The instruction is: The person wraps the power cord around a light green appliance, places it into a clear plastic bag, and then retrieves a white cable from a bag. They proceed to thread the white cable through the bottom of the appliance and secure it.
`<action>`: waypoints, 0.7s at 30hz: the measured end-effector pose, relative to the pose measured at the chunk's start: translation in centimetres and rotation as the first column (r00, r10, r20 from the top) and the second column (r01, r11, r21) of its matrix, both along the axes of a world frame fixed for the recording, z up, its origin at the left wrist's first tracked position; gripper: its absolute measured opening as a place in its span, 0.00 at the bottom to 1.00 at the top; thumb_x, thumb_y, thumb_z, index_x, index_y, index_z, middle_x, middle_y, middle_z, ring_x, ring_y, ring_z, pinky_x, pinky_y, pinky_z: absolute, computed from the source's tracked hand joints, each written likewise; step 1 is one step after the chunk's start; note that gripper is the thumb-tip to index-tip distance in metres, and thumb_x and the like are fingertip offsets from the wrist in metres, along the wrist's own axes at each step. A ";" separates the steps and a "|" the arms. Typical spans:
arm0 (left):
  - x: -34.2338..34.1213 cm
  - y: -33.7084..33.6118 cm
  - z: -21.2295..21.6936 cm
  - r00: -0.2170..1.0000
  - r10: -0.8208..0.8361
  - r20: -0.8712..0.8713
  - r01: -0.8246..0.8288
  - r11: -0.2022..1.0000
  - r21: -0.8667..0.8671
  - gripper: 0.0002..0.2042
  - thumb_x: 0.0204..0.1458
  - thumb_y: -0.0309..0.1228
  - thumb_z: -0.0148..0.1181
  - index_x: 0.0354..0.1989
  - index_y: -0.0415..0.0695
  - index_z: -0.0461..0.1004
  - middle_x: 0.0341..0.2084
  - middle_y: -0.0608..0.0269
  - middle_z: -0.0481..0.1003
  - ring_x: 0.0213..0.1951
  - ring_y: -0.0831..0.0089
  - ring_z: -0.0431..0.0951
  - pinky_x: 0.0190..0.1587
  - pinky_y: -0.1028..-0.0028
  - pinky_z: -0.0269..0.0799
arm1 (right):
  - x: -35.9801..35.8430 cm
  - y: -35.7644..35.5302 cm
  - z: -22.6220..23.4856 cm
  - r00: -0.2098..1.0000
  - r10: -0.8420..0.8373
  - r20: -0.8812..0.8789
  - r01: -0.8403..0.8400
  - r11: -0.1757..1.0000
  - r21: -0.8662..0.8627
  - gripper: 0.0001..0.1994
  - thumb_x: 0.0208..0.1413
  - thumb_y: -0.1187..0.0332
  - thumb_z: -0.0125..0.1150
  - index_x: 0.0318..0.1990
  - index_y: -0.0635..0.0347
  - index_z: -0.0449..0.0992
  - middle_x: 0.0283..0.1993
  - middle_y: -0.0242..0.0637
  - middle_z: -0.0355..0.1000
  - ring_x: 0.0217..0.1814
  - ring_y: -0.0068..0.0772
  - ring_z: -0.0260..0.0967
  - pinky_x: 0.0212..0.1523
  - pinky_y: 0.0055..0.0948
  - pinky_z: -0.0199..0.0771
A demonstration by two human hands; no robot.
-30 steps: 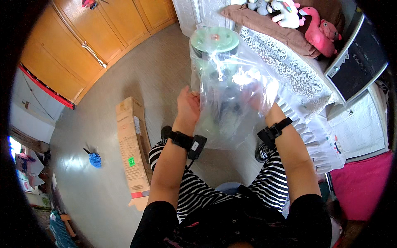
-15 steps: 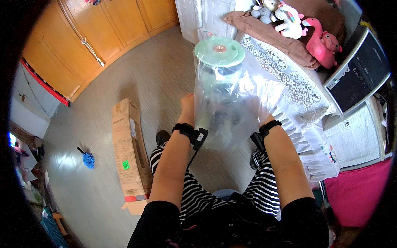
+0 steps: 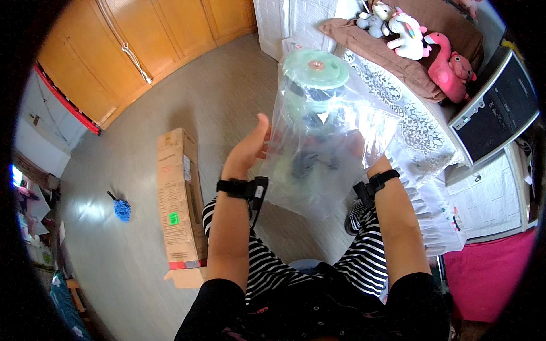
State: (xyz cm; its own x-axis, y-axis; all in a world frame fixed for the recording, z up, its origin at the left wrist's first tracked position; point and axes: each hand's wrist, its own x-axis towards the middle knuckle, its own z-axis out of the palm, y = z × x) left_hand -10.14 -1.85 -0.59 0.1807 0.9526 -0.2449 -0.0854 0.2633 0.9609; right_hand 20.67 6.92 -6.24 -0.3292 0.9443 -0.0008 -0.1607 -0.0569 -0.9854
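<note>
A clear plastic bag (image 3: 318, 187) hangs in front of me. Inside it is an object with a pale green round disc (image 3: 316, 69) at its top and a copper-coloured centre. Darker parts lower in the bag show blurred through the film, so its kind is unclear. My left hand (image 3: 250, 143) is at the bag's left side, thumb raised and fingers apart, some of them partly behind the plastic. On the right side my right hand (image 3: 377, 165) holds the bagged object, its fingers showing only faintly through the film.
A long cardboard box (image 3: 177, 204) lies on the floor at my left, with a blue duster (image 3: 121, 210) beyond it. At right are a lace-covered seat (image 3: 421, 136), plush toys (image 3: 408, 37) and a computer tower (image 3: 500, 108). Wooden cabinets (image 3: 153, 34) line the back.
My left hand has loosened and moved left and outward, its thumb now raised. The bag has spread lower and wider, and the green disc sits slightly further right in view.
</note>
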 end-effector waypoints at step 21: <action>2.9 -0.7 3.9 0.970 0.160 -0.185 -0.130 0.978 0.165 0.19 0.54 0.43 0.52 0.35 0.33 0.69 0.29 0.56 0.74 0.30 0.70 0.74 0.34 0.73 0.70 | 2.9 -3.8 -0.8 0.944 0.042 0.326 -0.037 0.999 -0.022 0.09 0.54 0.70 0.51 0.39 0.63 0.74 0.38 0.37 0.72 0.35 0.26 0.69 0.37 0.24 0.69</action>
State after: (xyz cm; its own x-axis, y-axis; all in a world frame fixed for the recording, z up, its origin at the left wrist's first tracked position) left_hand -7.19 -2.52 3.36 0.0003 0.9936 -0.1132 0.0823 0.1128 0.9902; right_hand 23.62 3.10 -7.00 -0.3455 0.9295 -0.1289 0.1721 -0.0722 -0.9824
